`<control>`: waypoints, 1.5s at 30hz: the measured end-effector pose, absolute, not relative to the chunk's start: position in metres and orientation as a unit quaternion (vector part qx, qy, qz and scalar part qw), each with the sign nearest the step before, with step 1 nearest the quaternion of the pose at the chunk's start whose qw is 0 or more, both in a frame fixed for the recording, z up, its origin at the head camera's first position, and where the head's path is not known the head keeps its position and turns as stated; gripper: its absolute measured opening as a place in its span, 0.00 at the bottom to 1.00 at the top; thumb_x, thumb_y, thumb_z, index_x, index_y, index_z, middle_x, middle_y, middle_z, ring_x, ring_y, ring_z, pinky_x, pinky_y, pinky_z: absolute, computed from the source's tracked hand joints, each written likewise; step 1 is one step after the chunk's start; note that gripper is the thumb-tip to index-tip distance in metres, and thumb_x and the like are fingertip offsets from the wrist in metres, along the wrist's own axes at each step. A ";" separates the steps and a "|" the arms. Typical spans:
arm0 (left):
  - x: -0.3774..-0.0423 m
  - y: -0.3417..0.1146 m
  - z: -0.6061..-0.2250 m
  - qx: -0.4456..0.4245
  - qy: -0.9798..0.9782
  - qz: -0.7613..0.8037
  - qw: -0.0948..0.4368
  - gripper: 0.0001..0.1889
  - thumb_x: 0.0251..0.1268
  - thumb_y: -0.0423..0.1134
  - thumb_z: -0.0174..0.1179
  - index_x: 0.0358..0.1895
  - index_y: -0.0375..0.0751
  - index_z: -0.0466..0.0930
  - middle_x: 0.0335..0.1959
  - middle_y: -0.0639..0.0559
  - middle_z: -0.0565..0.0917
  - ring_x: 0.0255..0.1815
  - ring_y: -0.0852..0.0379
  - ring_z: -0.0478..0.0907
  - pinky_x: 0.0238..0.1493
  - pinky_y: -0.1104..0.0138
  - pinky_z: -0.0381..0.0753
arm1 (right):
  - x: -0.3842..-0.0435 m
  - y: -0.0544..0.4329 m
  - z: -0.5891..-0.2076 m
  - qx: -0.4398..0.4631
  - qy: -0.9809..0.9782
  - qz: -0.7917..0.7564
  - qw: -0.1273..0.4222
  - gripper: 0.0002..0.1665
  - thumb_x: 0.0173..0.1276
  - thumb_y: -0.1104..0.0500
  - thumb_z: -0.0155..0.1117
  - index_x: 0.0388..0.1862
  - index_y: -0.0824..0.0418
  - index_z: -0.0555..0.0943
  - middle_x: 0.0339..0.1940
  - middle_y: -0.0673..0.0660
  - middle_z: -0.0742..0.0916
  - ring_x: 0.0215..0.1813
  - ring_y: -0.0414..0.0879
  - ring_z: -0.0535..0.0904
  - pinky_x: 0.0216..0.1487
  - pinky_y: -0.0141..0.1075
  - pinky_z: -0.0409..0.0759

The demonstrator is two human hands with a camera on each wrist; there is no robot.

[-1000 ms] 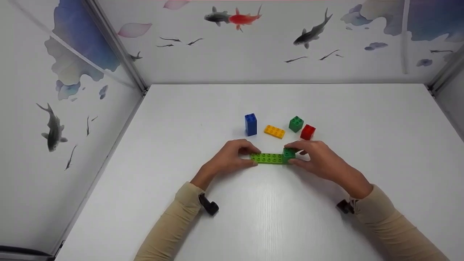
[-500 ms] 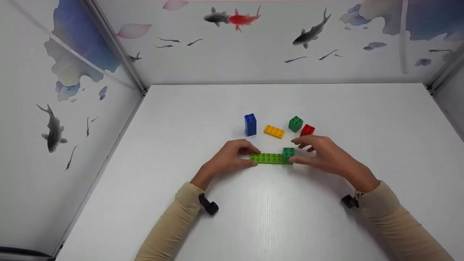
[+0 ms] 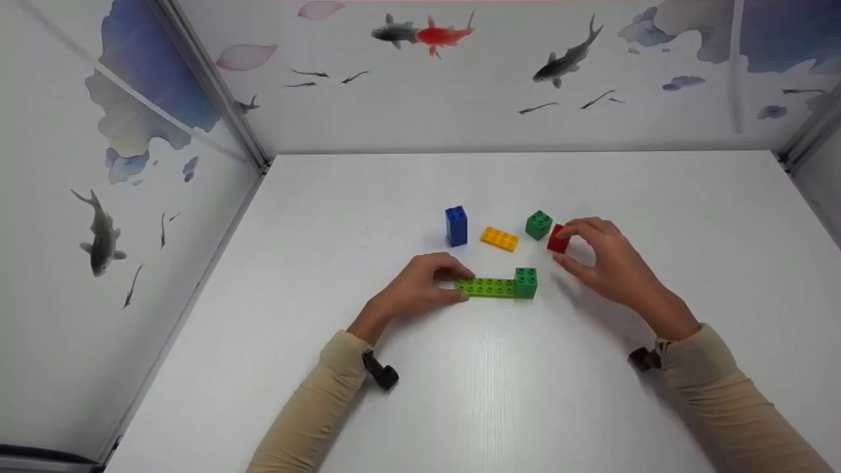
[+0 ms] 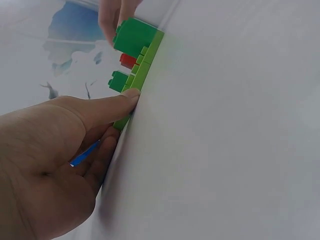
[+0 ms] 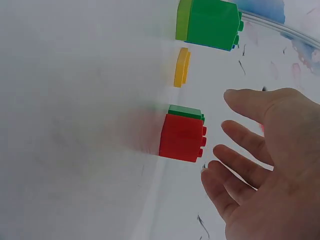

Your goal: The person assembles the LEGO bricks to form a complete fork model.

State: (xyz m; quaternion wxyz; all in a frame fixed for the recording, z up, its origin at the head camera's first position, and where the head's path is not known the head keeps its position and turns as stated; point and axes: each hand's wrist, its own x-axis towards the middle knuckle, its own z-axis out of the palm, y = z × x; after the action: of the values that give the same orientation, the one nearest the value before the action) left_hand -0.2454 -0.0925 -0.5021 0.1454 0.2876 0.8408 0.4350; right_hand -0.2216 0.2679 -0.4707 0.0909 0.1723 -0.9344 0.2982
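A long lime-green plate (image 3: 485, 287) lies flat on the white table (image 3: 460, 394), with a dark green square brick (image 3: 525, 282) on its right end. My left hand (image 3: 463, 284) pinches the plate's left end between thumb and fingers; the left wrist view shows the thumb (image 4: 115, 102) pressed on the plate's edge (image 4: 142, 75). My right hand (image 3: 570, 244) is cupped about a red brick (image 3: 558, 240). In the right wrist view its fingers (image 5: 235, 135) are spread a short way from the red brick (image 5: 181, 137), not touching it.
Behind the plate stand a tall blue brick (image 3: 454, 225), a flat yellow plate (image 3: 499, 238) and a second green brick (image 3: 538, 225) right beside the red one. Walls painted with fish (image 3: 565, 59) close the table at the left, back and right.
My right hand let go of the dark green brick on the plate's right end and moved back and right to the red brick. The left hand and the plate stayed put.
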 end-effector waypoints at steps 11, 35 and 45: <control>-0.245 -0.093 -0.502 0.291 0.838 0.438 0.145 0.17 0.68 0.38 0.76 0.58 0.53 0.90 0.54 0.59 0.89 0.54 0.60 0.83 0.65 0.64 0.85 | -0.223 0.274 -0.473 0.148 -0.949 0.279 0.022 0.38 0.75 0.54 0.74 0.80 0.57 0.73 0.84 0.65 0.70 0.84 0.67 0.64 0.74 0.68 0.76; -0.247 -0.093 -0.504 0.293 0.845 0.425 0.140 0.16 0.69 0.40 0.76 0.58 0.54 0.90 0.53 0.62 0.88 0.53 0.61 0.82 0.64 0.67 0.84 | -0.220 0.273 -0.469 0.168 -0.934 0.316 -0.002 0.18 0.75 0.68 0.70 0.61 0.65 0.81 0.60 0.65 0.88 0.62 0.61 0.85 0.61 0.59 0.88; -0.246 -0.093 -0.503 0.288 0.845 0.427 0.142 0.17 0.68 0.39 0.76 0.58 0.54 0.90 0.53 0.61 0.88 0.53 0.61 0.82 0.63 0.67 0.83 | -0.218 0.265 -0.469 0.180 -0.929 0.324 0.019 0.16 0.74 0.66 0.74 0.59 0.61 0.85 0.56 0.61 0.91 0.59 0.58 0.87 0.59 0.57 0.90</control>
State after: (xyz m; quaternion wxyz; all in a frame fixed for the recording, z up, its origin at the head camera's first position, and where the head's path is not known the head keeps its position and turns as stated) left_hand -0.2459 -0.0926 -0.5028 0.1419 0.2884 0.8451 0.4271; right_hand -0.2176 0.2648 -0.4686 0.0194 0.1802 -0.9285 0.3240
